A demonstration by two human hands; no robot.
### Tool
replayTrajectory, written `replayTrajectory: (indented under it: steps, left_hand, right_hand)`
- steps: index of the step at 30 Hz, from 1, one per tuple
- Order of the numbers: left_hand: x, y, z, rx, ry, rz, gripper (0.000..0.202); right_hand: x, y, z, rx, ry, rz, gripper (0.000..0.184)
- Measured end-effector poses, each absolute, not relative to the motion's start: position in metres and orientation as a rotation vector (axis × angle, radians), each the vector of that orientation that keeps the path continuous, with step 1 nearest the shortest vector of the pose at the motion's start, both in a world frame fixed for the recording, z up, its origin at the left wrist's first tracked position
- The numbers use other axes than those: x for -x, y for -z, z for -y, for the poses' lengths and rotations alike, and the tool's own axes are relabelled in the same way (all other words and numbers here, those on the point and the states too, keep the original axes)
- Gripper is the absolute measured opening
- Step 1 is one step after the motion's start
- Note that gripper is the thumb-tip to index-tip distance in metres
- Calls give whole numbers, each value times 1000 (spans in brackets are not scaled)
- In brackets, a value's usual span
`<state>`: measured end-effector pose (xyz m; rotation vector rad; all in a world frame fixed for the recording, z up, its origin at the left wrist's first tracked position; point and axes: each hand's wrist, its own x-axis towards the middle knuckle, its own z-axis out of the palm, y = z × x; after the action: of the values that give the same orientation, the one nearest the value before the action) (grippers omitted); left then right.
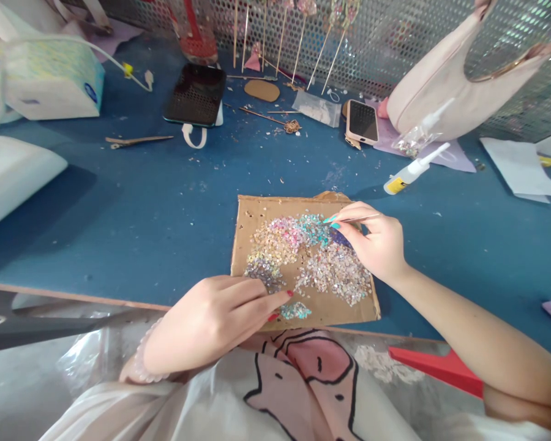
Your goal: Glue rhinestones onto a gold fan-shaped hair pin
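Note:
In front of me, a piece of cardboard [330,315] carries loose rhinestones in several coloured groups. My right hand [371,239] pinches thin metal tweezers [356,219], their tip at the turquoise rhinestones [313,228]. Dark blue stones are partly hidden under that hand. Clear stones [337,272] spread below it. My left hand [224,306] rests over the cardboard's near left corner, thumb and index finger closed at the edge of a small piece covered in turquoise and clear stones [296,310]. Pink and yellowish stones [275,239] and grey ones [262,269] lie beyond that hand.
A glue bottle [401,179] lies beyond the cardboard on the blue table [142,202]. Farther back are a phone [362,121], a black device [196,95], a hair clip [140,141], a tissue pack [46,79] and a pale bag [441,79]. Thin sticks [298,46] stand against the mesh.

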<state>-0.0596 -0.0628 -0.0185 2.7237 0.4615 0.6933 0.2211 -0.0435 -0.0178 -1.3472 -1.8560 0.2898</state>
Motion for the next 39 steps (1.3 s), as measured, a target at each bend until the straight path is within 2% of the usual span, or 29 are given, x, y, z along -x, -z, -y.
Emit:
replayTrajectory:
  steps: [8, 16, 26, 30, 39]
  left_hand:
    - [60, 19, 62, -2740, -693, -463, 27]
    - [58, 18, 61, -2732, -697, -446, 26]
    - [60, 21, 62, -2737, -699, -426, 25]
    - [59, 19, 61, -2729, -720, -370, 25]
    - [60, 16, 59, -2693, -692, -267, 24]
  right_hand:
    - [-219, 13, 51, 1284, -322, 1881, 9]
    - [-207, 1, 74, 1007, -459, 2073, 15]
    - [-200, -7, 86, 812, -496, 2288, 8]
    - [-199, -9, 88, 777, -485, 2354, 11]
    - [-197, -8, 89, 756, -526, 2311, 5]
